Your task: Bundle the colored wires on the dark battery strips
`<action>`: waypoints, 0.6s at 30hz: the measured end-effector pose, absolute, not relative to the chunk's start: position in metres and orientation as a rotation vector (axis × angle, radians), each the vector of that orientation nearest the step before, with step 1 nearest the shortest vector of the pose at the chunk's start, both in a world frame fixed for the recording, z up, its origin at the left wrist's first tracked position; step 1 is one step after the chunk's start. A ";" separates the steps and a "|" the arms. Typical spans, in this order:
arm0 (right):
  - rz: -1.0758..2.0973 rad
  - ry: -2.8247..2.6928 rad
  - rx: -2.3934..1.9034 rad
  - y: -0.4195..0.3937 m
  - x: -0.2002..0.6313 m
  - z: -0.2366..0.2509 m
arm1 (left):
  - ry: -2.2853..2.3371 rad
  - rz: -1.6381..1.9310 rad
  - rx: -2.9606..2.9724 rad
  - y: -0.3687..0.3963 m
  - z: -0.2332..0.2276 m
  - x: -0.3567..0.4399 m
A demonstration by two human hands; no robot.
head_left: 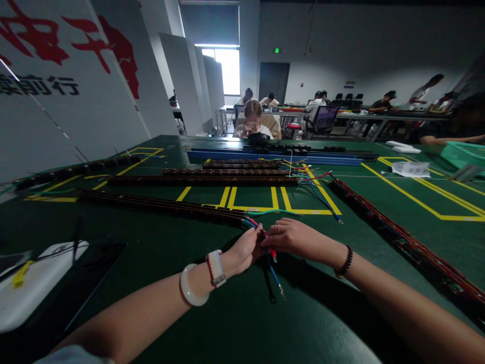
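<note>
My left hand (246, 248) is closed round a bundle of red and blue wires (273, 255) at the near end of a long dark strip assembly (162, 206). From the other side my right hand (285, 236) pinches the same wires, its fingertips almost touching the left hand. Below the hands a blue wire (276, 279) hangs out, with a metal terminal at its tip. A green wire (275, 212) runs rightward from the strip's end along the table. Fingers cover the middle of the bundle, so what lies between them is hidden.
More wired strips lie across the green table (235, 328), with another strip (401, 237) slanting along the right. Yellow tape (314, 211) marks rectangles. A white device (41, 283) is at left, a green basket (464, 154) at right. A person (253, 121) sits opposite.
</note>
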State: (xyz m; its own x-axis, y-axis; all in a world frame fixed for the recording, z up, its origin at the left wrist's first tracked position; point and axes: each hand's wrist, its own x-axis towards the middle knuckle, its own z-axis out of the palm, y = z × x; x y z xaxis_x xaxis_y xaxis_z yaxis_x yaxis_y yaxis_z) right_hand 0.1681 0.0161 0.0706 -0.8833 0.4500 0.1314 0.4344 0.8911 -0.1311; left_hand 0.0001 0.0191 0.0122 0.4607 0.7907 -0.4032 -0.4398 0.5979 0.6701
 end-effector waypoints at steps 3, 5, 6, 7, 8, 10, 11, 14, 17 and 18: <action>0.211 -2.788 -0.730 0.025 0.174 0.064 | 0.694 0.816 0.541 0.017 0.012 -0.001; 0.318 -2.687 -0.776 0.033 0.181 0.061 | 0.687 0.813 0.570 0.017 0.011 -0.003; 0.365 -2.636 -0.796 0.037 0.183 0.059 | 0.708 0.806 0.600 0.017 0.010 -0.004; 0.400 -2.587 -0.818 0.041 0.184 0.058 | 0.734 0.794 0.638 0.017 0.009 -0.005; 0.421 -2.541 -0.840 0.045 0.184 0.057 | 0.758 0.774 0.674 0.017 0.008 -0.006; 0.426 -2.464 -0.901 0.054 0.179 0.057 | 0.788 0.733 0.723 0.016 0.009 -0.005; 0.415 -2.433 -0.937 0.058 0.175 0.059 | 0.799 0.719 0.732 0.016 0.011 -0.005; 0.369 -2.369 -1.027 0.074 0.152 0.068 | 0.828 0.699 0.740 0.014 0.018 -0.003; 0.368 -2.374 -1.017 0.091 0.122 0.077 | 0.831 0.715 0.748 0.014 0.018 -0.001; 0.355 -2.396 -1.009 0.095 0.112 0.079 | 0.835 0.730 0.751 0.014 0.016 0.000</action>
State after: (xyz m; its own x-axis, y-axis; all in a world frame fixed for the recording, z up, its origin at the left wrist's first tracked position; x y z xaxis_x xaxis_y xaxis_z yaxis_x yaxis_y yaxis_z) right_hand 0.1119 0.0955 0.0787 -0.5928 0.7230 0.3548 0.5891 0.6896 -0.4211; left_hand 0.0001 0.0143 0.0161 0.4720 0.7996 -0.3713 -0.2614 0.5291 0.8073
